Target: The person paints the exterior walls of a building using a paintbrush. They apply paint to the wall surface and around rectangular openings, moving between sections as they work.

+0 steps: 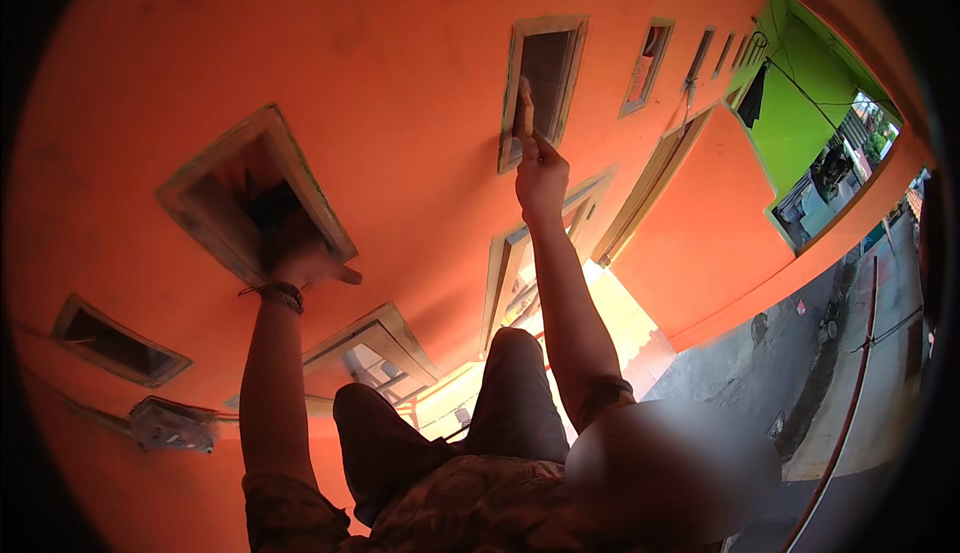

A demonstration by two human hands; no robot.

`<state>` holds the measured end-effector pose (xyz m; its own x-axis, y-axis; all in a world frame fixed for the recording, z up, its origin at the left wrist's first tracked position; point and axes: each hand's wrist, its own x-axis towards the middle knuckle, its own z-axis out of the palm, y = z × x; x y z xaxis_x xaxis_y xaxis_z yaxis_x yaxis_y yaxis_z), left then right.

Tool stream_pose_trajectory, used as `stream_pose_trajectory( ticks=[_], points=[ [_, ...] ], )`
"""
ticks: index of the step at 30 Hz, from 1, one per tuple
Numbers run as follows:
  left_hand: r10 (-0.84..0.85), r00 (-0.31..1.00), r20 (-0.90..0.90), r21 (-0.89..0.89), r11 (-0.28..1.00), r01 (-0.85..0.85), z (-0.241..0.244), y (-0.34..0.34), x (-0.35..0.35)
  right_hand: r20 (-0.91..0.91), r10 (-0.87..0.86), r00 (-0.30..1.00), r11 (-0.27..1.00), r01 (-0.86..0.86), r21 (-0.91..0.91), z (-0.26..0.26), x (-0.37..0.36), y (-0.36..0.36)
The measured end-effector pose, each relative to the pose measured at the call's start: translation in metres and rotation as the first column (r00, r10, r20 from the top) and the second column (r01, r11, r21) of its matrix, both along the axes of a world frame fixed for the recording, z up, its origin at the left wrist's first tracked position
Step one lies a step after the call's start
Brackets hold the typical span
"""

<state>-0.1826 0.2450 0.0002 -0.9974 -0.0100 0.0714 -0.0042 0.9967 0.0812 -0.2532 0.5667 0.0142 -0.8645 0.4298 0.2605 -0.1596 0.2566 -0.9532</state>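
Note:
My left hand (300,257), blurred and with a bracelet at its wrist, is at the lower edge of a framed wall opening (315,178). Its thumb sticks out to the right; its fingers are lost in shadow near a dark thing (277,204) in the opening. Raised in front of a taller framed opening (581,65) is my right hand (541,178). A slim tan shape (527,107) points up from it; whether this is a finger or a held stick, I cannot tell. Both openings sit in an orange wall (405,103).
Smaller vents (646,69) continue along the wall at right. Below are framed windows (375,350) and a doorway frame (652,185). A metal-coloured box (172,425) is fixed at lower left. My bent knees (517,373) show below, and a blurred oval hides part of the lower right.

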Motion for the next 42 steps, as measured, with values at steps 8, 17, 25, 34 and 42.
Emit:
stream_pose_trajectory(
  ticks=[8,17,25,34,42],
  points=[
    [-0.065,0.991,0.114,0.080,0.995,0.056,0.009,0.000,0.002,-0.255,-0.205,0.945,0.975,0.174,-0.138,-0.021,0.014,0.029],
    [-0.065,0.993,0.099,0.010,0.998,0.065,0.006,0.013,-0.011,0.193,-0.141,0.971,0.931,0.063,0.361,-0.017,-0.117,0.069],
    [-0.027,0.998,0.051,-0.023,0.999,0.028,-0.003,-0.004,0.005,0.109,0.054,0.993,0.846,-0.103,0.523,0.044,-0.010,0.048],
    [-0.007,0.991,0.131,-0.090,0.996,0.019,0.010,0.017,-0.004,0.352,-0.063,0.934,-0.323,-0.353,0.878,0.052,-0.138,0.113],
    [-0.083,0.988,0.132,0.041,0.996,0.079,0.013,0.015,-0.005,0.253,0.053,0.966,-0.035,-0.251,0.967,0.072,-0.119,0.080]
  ],
)
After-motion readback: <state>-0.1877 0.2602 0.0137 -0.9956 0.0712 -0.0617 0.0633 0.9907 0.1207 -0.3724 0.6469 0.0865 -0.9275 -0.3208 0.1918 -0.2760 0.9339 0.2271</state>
